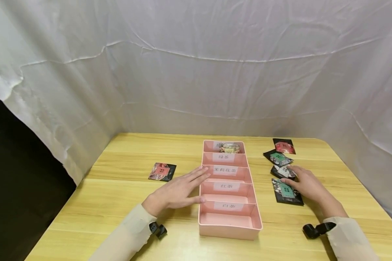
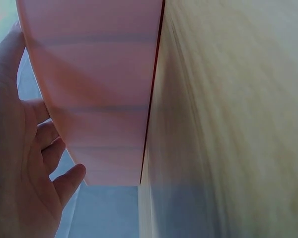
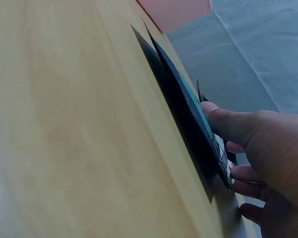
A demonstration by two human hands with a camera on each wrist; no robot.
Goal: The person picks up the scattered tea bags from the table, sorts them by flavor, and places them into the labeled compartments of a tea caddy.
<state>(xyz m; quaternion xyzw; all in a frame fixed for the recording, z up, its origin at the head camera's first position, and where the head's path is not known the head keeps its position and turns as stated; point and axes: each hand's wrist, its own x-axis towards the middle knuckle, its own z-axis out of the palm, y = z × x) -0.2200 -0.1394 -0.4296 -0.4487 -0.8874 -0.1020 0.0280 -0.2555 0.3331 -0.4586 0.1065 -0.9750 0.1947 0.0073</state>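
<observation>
A pink divided box (image 1: 227,232) lies lengthwise on the table, its compartments labelled in Chinese characters. My left hand (image 1: 179,188) rests at its left rim with fingers extended; the left wrist view shows the fingertips along the box's upper edge. On the right, my right hand (image 1: 308,185) reaches over tea sachets, thumb and fingers spread apart. Its index finger touches a white-labelled sachet (image 1: 282,171), while its thumb lies at the top of a black sachet with a green label (image 1: 286,192). In the right wrist view, that green-labelled sachet (image 3: 188,114) is seen edge-on beside the thumb.
A sachet with a yellowish label (image 1: 229,148) sits in the box's farthest compartment. Farther back on the right are another green-labelled sachet (image 1: 278,157) and a red one (image 1: 284,146). A red-labelled sachet (image 1: 162,172) lies left of the box. White curtains (image 1: 215,90) surround the wooden table (image 1: 124,159).
</observation>
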